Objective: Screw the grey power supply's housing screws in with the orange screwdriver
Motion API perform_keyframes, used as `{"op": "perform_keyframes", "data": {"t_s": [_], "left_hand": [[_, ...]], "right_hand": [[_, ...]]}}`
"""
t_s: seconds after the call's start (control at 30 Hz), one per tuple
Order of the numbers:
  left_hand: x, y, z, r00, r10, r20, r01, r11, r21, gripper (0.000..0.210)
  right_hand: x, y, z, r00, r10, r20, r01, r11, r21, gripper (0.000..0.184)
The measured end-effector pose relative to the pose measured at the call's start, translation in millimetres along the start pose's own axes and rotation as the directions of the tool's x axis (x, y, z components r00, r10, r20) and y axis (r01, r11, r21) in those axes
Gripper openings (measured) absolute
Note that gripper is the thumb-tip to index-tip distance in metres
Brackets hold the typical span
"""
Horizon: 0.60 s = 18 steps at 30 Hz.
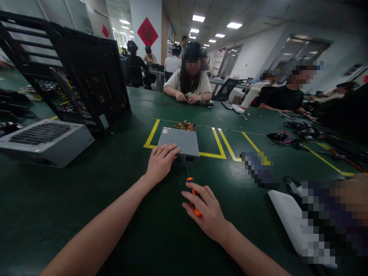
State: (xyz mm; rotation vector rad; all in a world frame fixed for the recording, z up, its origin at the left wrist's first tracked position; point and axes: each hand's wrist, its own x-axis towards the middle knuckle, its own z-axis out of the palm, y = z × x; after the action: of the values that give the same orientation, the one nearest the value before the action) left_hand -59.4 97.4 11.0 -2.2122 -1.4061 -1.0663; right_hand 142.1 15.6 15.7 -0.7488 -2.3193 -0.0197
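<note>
A flat grey metal computer power supply [184,140] lies on the green table in front of me, with a bundle of coloured wires [185,126] at its far side. My left hand [161,163] rests on its near left corner, fingers stretched over the top. In my right hand [205,209] is an orange and black screwdriver [196,210], gripped by the handle. Its thin shaft points away from me, and the tip meets the near side of the power supply. Whether a screw sits at the tip is too small to tell.
At left stand an open black computer case [86,76] and a larger grey power supply [48,142]. Yellow tape [214,155] marks the table. To the right lie a white power bank-like block [290,214] and dark cables [301,132]. A person [188,80] sits opposite.
</note>
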Motion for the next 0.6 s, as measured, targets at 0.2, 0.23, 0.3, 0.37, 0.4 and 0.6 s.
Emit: {"op": "perform_keyframes", "data": {"t_s": [0.2, 0.23, 0.3, 0.37, 0.4, 0.6], "left_hand": [[-1, 0, 2.7, 1.000, -0.009, -0.008, 0.009, 1.000, -0.022, 0.030], [-1, 1, 2.6, 1.000, -0.013, -0.007, 0.013, 1.000, -0.026, 0.030], [0, 4, 1.6, 1.000, -0.028, 0.000, 0.028, 0.999, -0.030, 0.030], [0, 7, -0.1, 0.999, -0.042, 0.010, 0.042, 0.999, -0.026, 0.031], [0, 8, -1.0, 0.999, -0.045, 0.017, 0.045, 0.999, -0.020, 0.031], [0, 13, -4.2, 0.999, 0.001, 0.051, -0.001, 1.000, 0.009, 0.036]], "right_hand": [[-5, 4, 2, 0.992, 0.067, -0.105, -0.066, 0.998, 0.008, 0.023], [-5, 3, 2, 0.996, 0.029, -0.087, -0.032, 0.999, -0.036, 0.021], [-3, 2, 0, 0.998, -0.033, -0.048, 0.028, 0.993, -0.112, 0.023], [-1, 1, -1, 0.998, -0.048, -0.029, 0.044, 0.991, -0.128, 0.024], [1, 1, -2, 0.999, -0.043, -0.024, 0.040, 0.993, -0.111, 0.026], [1, -3, 0, 1.000, -0.001, -0.024, 0.002, 0.999, 0.038, 0.025]]}}
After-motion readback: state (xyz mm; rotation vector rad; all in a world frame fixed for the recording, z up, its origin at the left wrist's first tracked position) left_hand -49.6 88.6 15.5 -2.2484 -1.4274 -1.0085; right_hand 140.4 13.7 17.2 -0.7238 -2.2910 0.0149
